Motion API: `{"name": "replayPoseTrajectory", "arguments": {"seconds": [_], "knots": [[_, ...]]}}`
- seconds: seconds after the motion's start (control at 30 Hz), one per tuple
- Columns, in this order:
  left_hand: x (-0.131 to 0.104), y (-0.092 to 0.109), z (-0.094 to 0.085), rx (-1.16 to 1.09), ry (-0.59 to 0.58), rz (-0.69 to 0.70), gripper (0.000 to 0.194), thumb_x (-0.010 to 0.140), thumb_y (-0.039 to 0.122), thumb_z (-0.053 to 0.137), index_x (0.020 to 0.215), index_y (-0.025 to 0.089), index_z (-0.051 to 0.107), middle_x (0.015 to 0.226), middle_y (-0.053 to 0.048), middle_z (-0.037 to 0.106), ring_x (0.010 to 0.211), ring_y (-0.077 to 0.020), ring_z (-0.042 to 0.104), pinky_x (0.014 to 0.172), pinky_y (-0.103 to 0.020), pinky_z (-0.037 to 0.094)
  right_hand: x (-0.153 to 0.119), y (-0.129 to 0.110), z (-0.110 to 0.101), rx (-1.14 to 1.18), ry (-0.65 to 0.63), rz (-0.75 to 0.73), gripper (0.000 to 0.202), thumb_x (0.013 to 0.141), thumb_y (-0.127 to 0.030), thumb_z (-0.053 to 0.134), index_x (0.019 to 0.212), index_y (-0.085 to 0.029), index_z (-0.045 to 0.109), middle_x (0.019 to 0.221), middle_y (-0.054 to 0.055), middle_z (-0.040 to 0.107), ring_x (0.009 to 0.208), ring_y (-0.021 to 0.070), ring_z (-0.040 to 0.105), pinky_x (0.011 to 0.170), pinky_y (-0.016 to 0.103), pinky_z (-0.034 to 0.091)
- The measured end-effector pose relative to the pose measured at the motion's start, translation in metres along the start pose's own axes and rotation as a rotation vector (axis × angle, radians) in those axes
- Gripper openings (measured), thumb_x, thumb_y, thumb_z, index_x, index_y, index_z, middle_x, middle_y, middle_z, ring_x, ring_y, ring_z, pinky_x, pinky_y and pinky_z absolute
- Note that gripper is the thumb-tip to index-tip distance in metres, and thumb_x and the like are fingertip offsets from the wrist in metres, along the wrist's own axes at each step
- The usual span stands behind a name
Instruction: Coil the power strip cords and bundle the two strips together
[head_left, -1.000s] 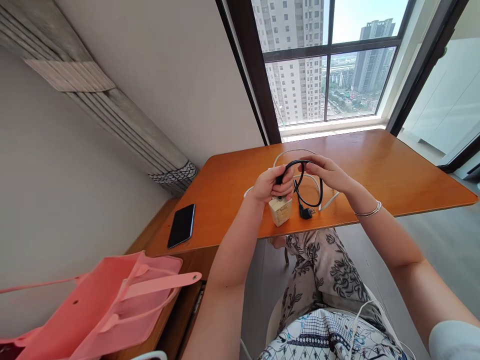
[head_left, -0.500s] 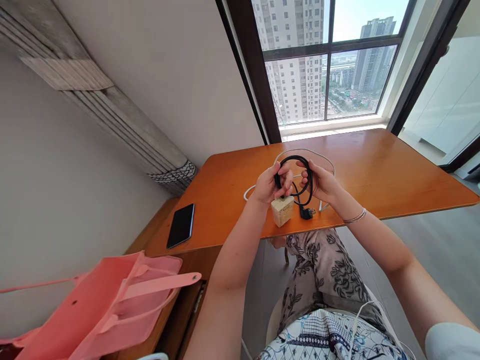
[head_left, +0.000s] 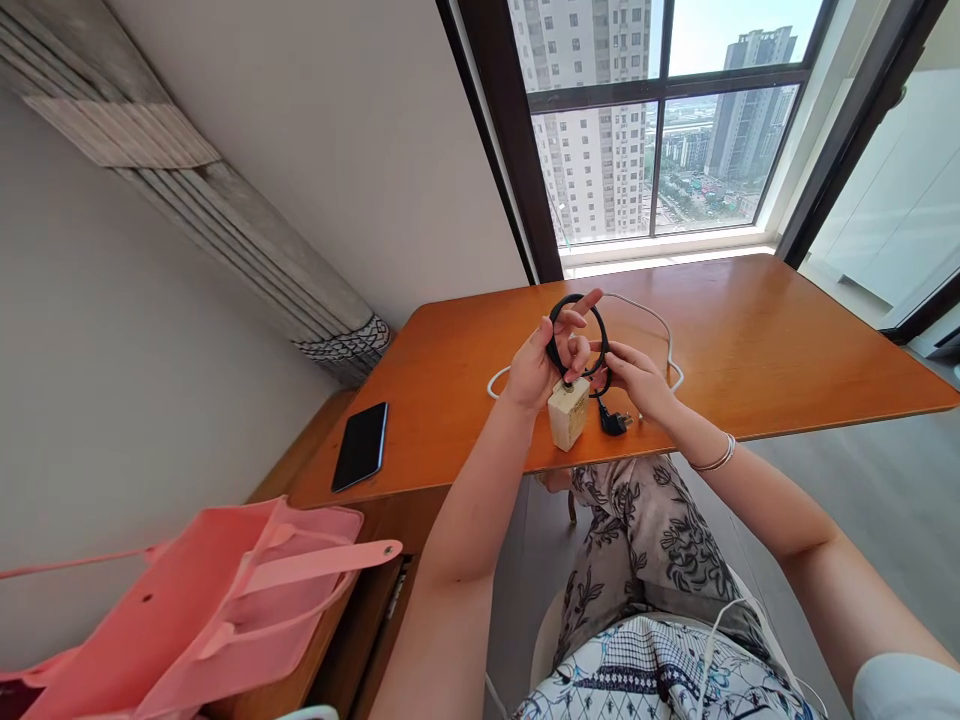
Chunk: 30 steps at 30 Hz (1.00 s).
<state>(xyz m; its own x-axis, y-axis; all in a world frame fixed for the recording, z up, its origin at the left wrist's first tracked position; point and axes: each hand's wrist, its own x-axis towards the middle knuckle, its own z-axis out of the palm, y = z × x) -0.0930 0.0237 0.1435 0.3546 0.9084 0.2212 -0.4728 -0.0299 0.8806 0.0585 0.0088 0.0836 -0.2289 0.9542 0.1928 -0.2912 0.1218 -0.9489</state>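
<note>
My left hand (head_left: 537, 367) is holding the cord (head_left: 604, 337), my right hand (head_left: 639, 381) pinching its loop; it's looking light, springy, the block (head_left: 568, 415) heavier, wanting side grips.

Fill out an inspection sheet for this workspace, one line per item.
Surface: brown wooden table, glossy.
Things in hand: cream block, with a black cord at its top; whether the block touches the table is unclear.
Clutter: phone flat on the table; open pink bag beside it, off the tabletop.
Hands: left hand holds the looped cord above the block; right hand has its fingertips at the loops, grip unclear.
Cables: black plug on the table near its front edge; white cable curving behind the hands.
Surroundings: window beyond the table, gathered curtain; co-workers, nothing seen.
</note>
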Motion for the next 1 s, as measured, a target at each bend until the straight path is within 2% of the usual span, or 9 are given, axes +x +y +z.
{"name": "replayPoseTrajectory", "arguments": {"seconds": [0.1, 0.2, 0.3, 0.4, 0.5, 0.63, 0.8, 0.9, 1.0], "knots": [[0.000, -0.001, 0.000, 0.006, 0.026, 0.026, 0.038, 0.094, 0.056, 0.054, 0.086, 0.021, 0.067, 0.133, -0.009, 0.069, 0.045, -0.0055, 0.045, 0.033, -0.022, 0.029, -0.007, 0.006, -0.005, -0.323, -0.015, -0.125, 0.033, 0.087, -0.031, 0.058, 0.118, -0.021, 0.062, 0.081, 0.000, 0.063, 0.076, 0.0161, 0.058, 0.078, 0.031, 0.051], [0.000, -0.001, -0.001, 0.017, 0.059, 0.034, 0.039, 0.094, 0.057, 0.053, 0.087, 0.022, 0.068, 0.129, -0.008, 0.070, 0.046, -0.0055, 0.045, 0.033, -0.021, 0.028, -0.016, 0.009, -0.011, -0.554, -0.024, -0.148, 0.048, 0.088, -0.027, 0.057, 0.135, -0.021, 0.053, 0.089, 0.002, 0.065, 0.085, 0.0181, 0.060, 0.086, 0.035, 0.049], [0.000, -0.001, -0.002, 0.008, 0.092, 0.052, 0.040, 0.095, 0.057, 0.053, 0.085, 0.021, 0.067, 0.124, -0.009, 0.072, 0.046, -0.0055, 0.044, 0.033, -0.020, 0.028, -0.019, 0.015, -0.017, -0.539, -0.084, -0.117, 0.056, 0.086, -0.029, 0.061, 0.140, -0.021, 0.047, 0.099, 0.004, 0.066, 0.094, 0.0186, 0.063, 0.088, 0.035, 0.049], [0.001, 0.000, -0.003, -0.047, 0.110, 0.088, 0.041, 0.095, 0.056, 0.053, 0.082, 0.020, 0.066, 0.119, -0.009, 0.074, 0.045, -0.0047, 0.043, 0.033, -0.019, 0.028, -0.017, 0.027, -0.018, -0.366, -0.131, -0.106, 0.045, 0.087, -0.035, 0.061, 0.129, -0.022, 0.051, 0.097, 0.003, 0.063, 0.097, 0.0177, 0.067, 0.086, 0.032, 0.051], [0.002, 0.003, -0.004, -0.100, 0.122, 0.117, 0.042, 0.097, 0.055, 0.051, 0.079, 0.020, 0.064, 0.120, -0.007, 0.074, 0.044, -0.0036, 0.042, 0.033, -0.018, 0.030, -0.016, 0.038, -0.016, -0.310, 0.008, -0.208, 0.043, 0.093, -0.040, 0.054, 0.133, -0.024, 0.049, 0.086, -0.001, 0.058, 0.088, 0.0170, 0.069, 0.086, 0.034, 0.053], [0.000, 0.007, -0.005, -0.087, 0.147, 0.124, 0.044, 0.099, 0.055, 0.046, 0.077, 0.021, 0.061, 0.121, -0.004, 0.074, 0.042, -0.0034, 0.041, 0.034, -0.018, 0.031, -0.018, 0.039, -0.015, -0.457, 0.184, -0.352, 0.045, 0.101, -0.038, 0.043, 0.143, -0.024, 0.051, 0.084, 0.002, 0.062, 0.071, 0.0158, 0.062, 0.080, 0.037, 0.056], [-0.002, 0.012, -0.014, -0.116, 0.128, 0.057, 0.048, 0.104, 0.050, 0.036, 0.071, 0.018, 0.051, 0.117, -0.004, 0.075, 0.034, -0.0007, 0.030, 0.033, -0.020, 0.026, -0.003, 0.027, -0.023, -0.602, 0.284, -0.404, 0.046, 0.101, -0.032, 0.040, 0.141, -0.023, 0.060, 0.105, 0.009, 0.071, 0.092, 0.0207, 0.065, 0.087, 0.039, 0.055], [-0.002, 0.010, -0.021, -0.145, 0.088, 0.003, 0.050, 0.105, 0.050, 0.031, 0.069, 0.018, 0.044, 0.107, -0.004, 0.077, 0.030, 0.0001, 0.022, 0.032, -0.020, 0.021, 0.012, 0.022, -0.027, -0.741, 0.285, -0.379, 0.046, 0.100, -0.024, 0.040, 0.139, -0.021, 0.063, 0.103, 0.010, 0.072, 0.096, 0.0208, 0.065, 0.091, 0.037, 0.053], [0.000, 0.003, -0.025, -0.153, 0.078, -0.014, 0.049, 0.104, 0.052, 0.033, 0.069, 0.018, 0.041, 0.099, -0.004, 0.078, 0.029, -0.0001, 0.019, 0.032, -0.021, 0.021, 0.016, 0.017, -0.022, -0.935, 0.174, -0.313, 0.047, 0.098, -0.017, 0.040, 0.137, -0.018, 0.065, 0.100, 0.010, 0.072, 0.096, 0.0201, 0.066, 0.090, 0.034, 0.052]]}}
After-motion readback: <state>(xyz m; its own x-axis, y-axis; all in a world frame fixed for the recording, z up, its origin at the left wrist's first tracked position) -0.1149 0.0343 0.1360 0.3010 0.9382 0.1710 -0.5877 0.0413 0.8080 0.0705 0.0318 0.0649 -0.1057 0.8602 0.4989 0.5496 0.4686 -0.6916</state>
